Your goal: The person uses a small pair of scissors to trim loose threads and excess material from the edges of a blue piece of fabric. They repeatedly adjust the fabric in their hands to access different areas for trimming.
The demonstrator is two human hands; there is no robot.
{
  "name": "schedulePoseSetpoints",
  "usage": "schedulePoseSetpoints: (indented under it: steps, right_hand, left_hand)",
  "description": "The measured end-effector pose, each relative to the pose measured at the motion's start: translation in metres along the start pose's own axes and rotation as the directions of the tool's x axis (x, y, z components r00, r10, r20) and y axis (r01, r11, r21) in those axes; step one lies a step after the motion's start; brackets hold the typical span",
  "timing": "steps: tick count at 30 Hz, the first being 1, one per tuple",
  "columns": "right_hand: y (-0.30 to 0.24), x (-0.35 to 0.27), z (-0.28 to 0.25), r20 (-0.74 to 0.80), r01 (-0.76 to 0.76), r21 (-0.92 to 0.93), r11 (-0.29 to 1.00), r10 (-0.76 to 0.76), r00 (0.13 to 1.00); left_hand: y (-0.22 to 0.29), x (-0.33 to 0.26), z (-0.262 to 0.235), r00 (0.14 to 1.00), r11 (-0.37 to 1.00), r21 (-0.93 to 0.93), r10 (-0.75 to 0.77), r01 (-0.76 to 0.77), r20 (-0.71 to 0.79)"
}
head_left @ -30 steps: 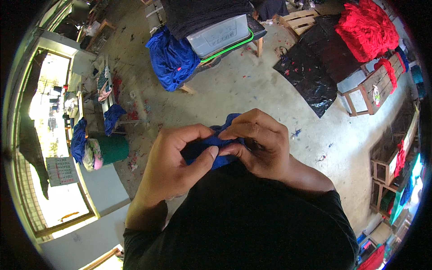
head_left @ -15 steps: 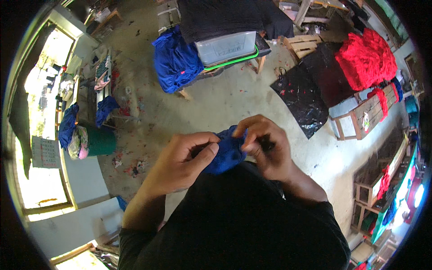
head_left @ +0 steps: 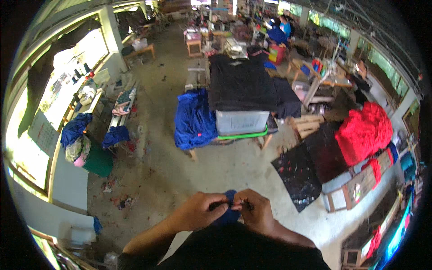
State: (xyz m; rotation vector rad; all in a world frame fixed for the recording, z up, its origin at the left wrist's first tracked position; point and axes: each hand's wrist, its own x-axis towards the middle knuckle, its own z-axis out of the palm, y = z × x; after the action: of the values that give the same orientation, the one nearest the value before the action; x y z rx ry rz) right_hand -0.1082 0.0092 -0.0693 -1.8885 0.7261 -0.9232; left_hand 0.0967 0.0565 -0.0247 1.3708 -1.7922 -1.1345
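A piece of blue cloth (head_left: 229, 217) is held up close in front of my body, pinched between both hands. My left hand (head_left: 201, 210) grips its left side between thumb and fingers. Close beside it, my right hand (head_left: 254, 210) is closed on the cloth's upper right part, its fingertips near the left ones. Most of the cloth is hidden behind my hands and against my dark shirt (head_left: 225, 252).
Ahead stands a table with black cloth (head_left: 243, 85), a clear plastic bin (head_left: 242, 122) and blue fabric (head_left: 192, 119). A red fabric heap (head_left: 365, 132) lies at right beside a black sheet (head_left: 297, 175). A green barrel (head_left: 98, 159) stands at left. A person (head_left: 279, 33) is far back.
The view has tilted up, showing more of the room. My right hand has come in from the cloth's right side, and its fingers now meet the cloth next to my left hand.
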Motion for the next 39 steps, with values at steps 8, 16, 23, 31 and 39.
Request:
schedulePoseSetpoints:
  steps: [8,16,23,31,39]
  right_hand:
    - [0.027,0.022,-0.015,-0.215,0.021,-0.161,0.987,-0.056,0.975]
    - [0.051,0.02,-0.043,-0.112,-0.071,0.868,0.492,0.334,0.936]
    - [0.146,0.055,-0.163,-0.718,-0.191,-0.323,0.927,-0.109,0.688]
    - [0.05,0.054,-0.073,0.456,0.111,-0.011,0.994,-0.094,0.885]
    - [0.008,0.026,-0.064,0.544,0.142,0.172,0.975,-0.214,0.811]
  left_hand:
    - [-0.018,-0.013,0.005,0.984,0.964,-0.199,-0.179,0.177,0.008]
    - [-0.024,-0.015,0.004,0.985,0.948,-0.275,-0.134,0.16,0.11]
    - [-0.028,-0.035,0.004,0.959,0.911,-0.298,-0.269,0.284,0.093]
    - [-0.016,-0.019,-0.012,0.96,0.989,0.073,0.105,-0.128,0.258]
    - [-0.01,-0.036,-0.051,0.886,0.988,0.155,-0.072,0.0,0.459]
